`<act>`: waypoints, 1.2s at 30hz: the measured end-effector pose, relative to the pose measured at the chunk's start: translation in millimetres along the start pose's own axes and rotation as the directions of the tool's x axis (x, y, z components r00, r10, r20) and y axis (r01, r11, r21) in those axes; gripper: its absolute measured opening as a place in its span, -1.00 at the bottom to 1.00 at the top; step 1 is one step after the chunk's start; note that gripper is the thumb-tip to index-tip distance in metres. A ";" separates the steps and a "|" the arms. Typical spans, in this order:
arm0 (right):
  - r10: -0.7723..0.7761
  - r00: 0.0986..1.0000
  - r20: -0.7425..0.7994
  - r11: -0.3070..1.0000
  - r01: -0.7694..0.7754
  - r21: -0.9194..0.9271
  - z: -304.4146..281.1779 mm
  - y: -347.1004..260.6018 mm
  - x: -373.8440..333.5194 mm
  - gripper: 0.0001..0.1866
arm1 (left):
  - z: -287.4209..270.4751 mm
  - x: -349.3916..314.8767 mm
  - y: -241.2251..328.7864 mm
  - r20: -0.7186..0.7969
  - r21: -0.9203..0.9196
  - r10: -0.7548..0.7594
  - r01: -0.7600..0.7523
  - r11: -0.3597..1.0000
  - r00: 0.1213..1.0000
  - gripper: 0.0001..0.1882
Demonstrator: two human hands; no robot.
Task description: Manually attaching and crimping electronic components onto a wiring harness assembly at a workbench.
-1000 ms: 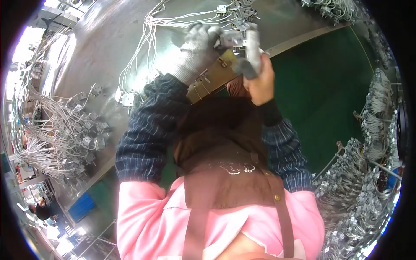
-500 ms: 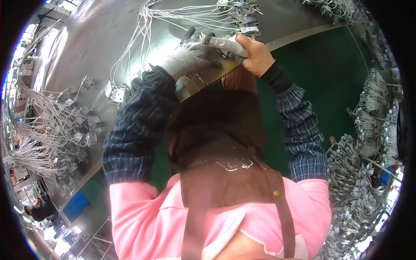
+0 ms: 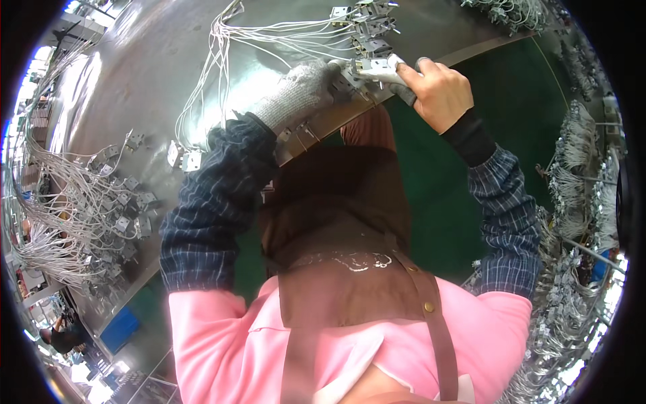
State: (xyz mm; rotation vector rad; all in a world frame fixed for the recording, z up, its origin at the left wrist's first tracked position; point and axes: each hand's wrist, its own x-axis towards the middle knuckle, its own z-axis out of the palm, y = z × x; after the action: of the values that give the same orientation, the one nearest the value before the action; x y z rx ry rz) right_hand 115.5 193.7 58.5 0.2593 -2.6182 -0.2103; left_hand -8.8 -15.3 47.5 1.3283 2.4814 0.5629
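Note:
My left hand (image 3: 303, 91), in a grey-white knitted glove, lies at the table edge with its fingers bent round small metal pieces (image 3: 346, 82). What it grips is partly hidden by the glove. My right hand (image 3: 441, 93), bare over the palm with white and grey covers on some fingers, is pinched at a small metal bracket (image 3: 373, 65), just right of the left fingertips. Beyond both hands sits a row of similar metal brackets (image 3: 371, 28), from which thin white wires (image 3: 289, 34) run leftward in a bundle.
The metal table (image 3: 155, 74) has a straight edge in front of me. A pile of wired metal parts (image 3: 111, 195) lies at left, near two loose brackets (image 3: 185, 159). Racks of hanging wired parts (image 3: 572, 182) stand at right. A person (image 3: 64, 337) is far left, near a blue bin (image 3: 120, 330).
My right hand has moved right, away from the left hand, and now meets a bracket. My left hand's fingers have drawn in over the metal pieces.

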 end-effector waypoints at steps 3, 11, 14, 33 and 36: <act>-0.104 0.995 0.001 0.989 0.103 -0.108 -1.3 2.3 5.8 -0.73 | -15.6 -7.3 19.2 0.068 -0.056 -0.089 0.093 0.994 0.994 -0.57; -0.195 0.981 0.024 0.963 0.196 -0.183 -10.7 -5.5 20.8 -0.78 | 26.0 10.7 -27.2 -0.066 -0.095 0.113 -0.119 0.988 0.991 -0.55; -0.162 0.987 0.023 0.970 0.163 -0.179 -14.8 -13.5 27.3 -0.79 | 16.1 9.8 -22.4 -0.004 -0.063 0.054 -0.055 0.996 0.999 -0.60; -0.235 0.753 0.615 -0.940 -0.338 0.054 52.3 -67.9 -112.0 -0.40 | 12.3 0.7 -36.1 0.208 -0.846 0.051 0.154 0.510 0.977 -0.62; -0.242 0.821 0.518 -0.965 -0.149 -0.215 59.9 -94.2 -104.8 -0.38 | 14.5 3.4 -35.2 0.149 -0.870 0.156 0.054 0.491 0.977 -0.66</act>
State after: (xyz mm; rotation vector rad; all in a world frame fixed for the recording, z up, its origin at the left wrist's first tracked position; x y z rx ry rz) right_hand 189.6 131.5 -60.1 0.1404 0.1298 -2.7561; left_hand -30.5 -27.2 18.3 0.9240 1.5179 1.3828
